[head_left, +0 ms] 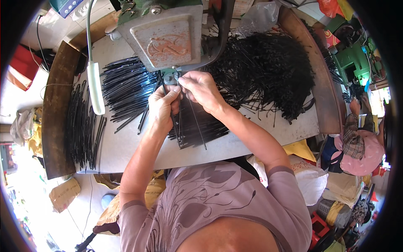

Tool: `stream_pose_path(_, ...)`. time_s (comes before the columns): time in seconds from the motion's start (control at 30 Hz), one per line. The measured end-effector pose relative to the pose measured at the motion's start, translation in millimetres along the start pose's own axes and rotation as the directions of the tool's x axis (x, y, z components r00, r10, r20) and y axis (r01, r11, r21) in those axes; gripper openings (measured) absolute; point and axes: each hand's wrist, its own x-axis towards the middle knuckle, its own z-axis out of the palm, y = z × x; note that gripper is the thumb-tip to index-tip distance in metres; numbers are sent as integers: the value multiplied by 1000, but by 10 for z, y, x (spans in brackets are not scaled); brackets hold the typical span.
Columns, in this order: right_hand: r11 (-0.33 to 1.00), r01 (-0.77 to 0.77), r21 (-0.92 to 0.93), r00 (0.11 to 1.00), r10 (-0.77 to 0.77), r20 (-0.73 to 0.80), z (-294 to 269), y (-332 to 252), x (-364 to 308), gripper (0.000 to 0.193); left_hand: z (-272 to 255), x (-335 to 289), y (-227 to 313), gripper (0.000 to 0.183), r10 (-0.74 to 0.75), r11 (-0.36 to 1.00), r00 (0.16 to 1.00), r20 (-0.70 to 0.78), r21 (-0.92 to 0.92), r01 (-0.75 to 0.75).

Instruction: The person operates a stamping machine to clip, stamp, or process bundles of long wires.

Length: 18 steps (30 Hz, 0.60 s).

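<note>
Both hands meet under the head of a green and grey bench machine (166, 42), close to its small metal working point (170, 79). My left hand (161, 107) is closed round several thin black rods, which hang down past the palm toward me. My right hand (201, 87) pinches a thin black rod (197, 122) at the working point, and its free end slants toward the table's front edge. The fingertips nearly touch, so the exact joint between the pieces is hidden. A bundle of black rods (201, 132) lies just below the hands.
More black rods lie in a neat stack (126, 90) left of the machine and in a row (84, 130) at the far left. A large tangled heap (268, 71) fills the right. Wooden boards (58, 109) edge the pale tabletop (126, 155). At far right, another person (361, 151) sits by a green machine.
</note>
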Motion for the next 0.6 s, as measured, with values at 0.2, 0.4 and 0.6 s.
stream_pose_path(0.2,999,-30,31,999,31,-9,12,-15,-10,15,33,38,3,9,-19,999,999,-35,-29,18)
stream_pose_path(0.4,977,-76,-198,997,70,-37,-202,-93,-89,16,81,-3,30,12,-15,998,997,-76,-62,11)
stream_pose_path(0.6,975,-23,-222,985,-16,-171,-706,-314,-129,14,32,-51,156,9,-20,999,999,-50,28,21)
